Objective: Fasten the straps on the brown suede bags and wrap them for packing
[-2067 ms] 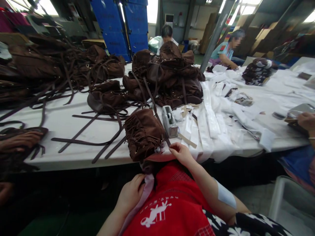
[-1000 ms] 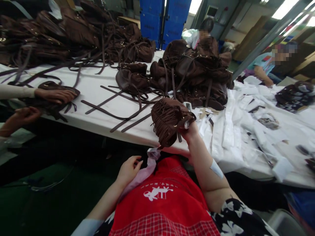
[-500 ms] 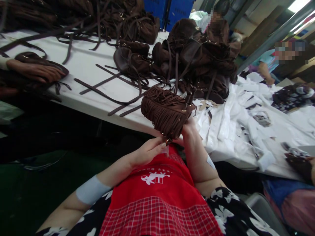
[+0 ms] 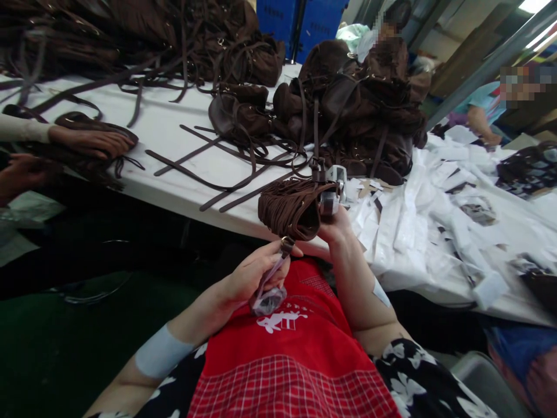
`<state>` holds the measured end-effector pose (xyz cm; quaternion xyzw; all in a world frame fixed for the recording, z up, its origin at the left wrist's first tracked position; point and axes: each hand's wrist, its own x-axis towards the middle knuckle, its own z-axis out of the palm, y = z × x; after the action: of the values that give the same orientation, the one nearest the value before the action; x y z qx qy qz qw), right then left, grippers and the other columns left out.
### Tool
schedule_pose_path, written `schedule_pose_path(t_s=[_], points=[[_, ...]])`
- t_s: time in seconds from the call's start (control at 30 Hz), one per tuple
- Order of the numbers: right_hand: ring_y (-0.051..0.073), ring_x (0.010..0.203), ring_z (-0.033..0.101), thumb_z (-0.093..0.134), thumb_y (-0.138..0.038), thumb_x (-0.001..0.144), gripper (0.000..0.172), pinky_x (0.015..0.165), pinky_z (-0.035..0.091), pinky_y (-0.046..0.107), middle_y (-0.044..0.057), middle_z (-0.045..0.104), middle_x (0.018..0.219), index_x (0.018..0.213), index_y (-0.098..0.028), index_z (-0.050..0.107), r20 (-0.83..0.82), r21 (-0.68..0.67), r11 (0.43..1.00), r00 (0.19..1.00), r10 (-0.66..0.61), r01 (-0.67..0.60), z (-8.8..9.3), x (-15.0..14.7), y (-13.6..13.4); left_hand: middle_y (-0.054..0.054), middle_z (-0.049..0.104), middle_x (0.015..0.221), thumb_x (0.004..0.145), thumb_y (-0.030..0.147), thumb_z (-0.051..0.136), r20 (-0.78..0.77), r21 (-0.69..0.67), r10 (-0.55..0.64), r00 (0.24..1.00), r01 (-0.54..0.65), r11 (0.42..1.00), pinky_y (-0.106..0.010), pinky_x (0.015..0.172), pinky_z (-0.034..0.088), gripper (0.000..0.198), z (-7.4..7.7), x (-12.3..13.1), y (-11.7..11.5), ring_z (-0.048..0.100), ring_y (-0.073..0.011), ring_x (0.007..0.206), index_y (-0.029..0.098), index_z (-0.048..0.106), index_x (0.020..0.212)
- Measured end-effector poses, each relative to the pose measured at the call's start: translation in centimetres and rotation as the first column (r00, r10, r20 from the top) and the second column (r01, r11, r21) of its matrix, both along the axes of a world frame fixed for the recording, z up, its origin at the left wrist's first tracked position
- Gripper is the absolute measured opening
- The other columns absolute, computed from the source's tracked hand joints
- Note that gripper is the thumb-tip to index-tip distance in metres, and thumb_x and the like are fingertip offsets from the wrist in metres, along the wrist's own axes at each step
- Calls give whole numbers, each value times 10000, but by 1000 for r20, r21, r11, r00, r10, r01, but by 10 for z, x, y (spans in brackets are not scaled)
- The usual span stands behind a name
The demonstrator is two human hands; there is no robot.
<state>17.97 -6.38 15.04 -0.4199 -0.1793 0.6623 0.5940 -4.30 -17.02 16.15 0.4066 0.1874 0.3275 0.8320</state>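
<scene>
- A fringed bag point(image 4: 289, 209) is held in the air just off the table point(image 4: 174, 194) edge by the right hand point(image 4: 336, 229), which is closed on its side.
- The strap end point(image 4: 285, 246) is pinched in the left hand point(image 4: 255, 277), below the bag.
- Open room is seen to the left, below the table edge.

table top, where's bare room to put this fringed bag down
Bare white table lies between the far bag pile, the co-worker's hand and the loose straps. A thin strip runs along the front edge left of the fringed bag. The centre heap and the paper wraps on the right are crowded.
</scene>
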Motion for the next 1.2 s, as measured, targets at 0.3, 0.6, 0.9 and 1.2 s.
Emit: schedule_pose_path(t_s=[0.3, 0.6, 0.9, 1.2], points=[[97, 544, 613, 361, -151, 945, 256, 550, 557, 177, -20, 609, 607, 738, -206, 502, -293, -135, 989, 952, -93, 55, 9, -6, -4, 75, 445, 578, 788, 259, 602, -218, 82, 75, 973, -58, 995, -177, 445, 311, 284, 11, -2, -2, 383, -57, 445, 161, 594, 1054], [98, 528, 627, 401, -89, 902, 203, 474, 548, 170, -24, 639, 616, 786, -192, 532, -328, -109, 993, 941, -81, 47, 10, -9, -6, 131, 266, 425, 822, 427, 589, -226, -1, 197, 954, -203, 979, -191, 413, 301, 290, 6, 3, 2, 199, -38, 351, 139, 613, 813], [112, 544, 642, 364, -77, 902, 219, 501, 561, 177, -7, 647, 629, 821, -188, 535, -335, -161, 986, 938, -93, 40, 15, -15, -7, 108, 285, 417, 666, 236, 500, -194, -27, 123, 973, -131, 991, -216, 427, 317, 200, 5, -1, 3, 208, -51, 347, 123, 623, 776], [124, 544, 639, 339, -94, 911, 248, 486, 557, 191, 11, 656, 632, 815, -175, 554, -359, -167, 985, 927, -107, 48, 15, -13, -8, 83, 317, 440, 601, 177, 459, -111, 5, 115, 987, -115, 993, -238, 464, 391, 309, 4, -1, 3, 255, -69, 371, 105, 652, 831]])
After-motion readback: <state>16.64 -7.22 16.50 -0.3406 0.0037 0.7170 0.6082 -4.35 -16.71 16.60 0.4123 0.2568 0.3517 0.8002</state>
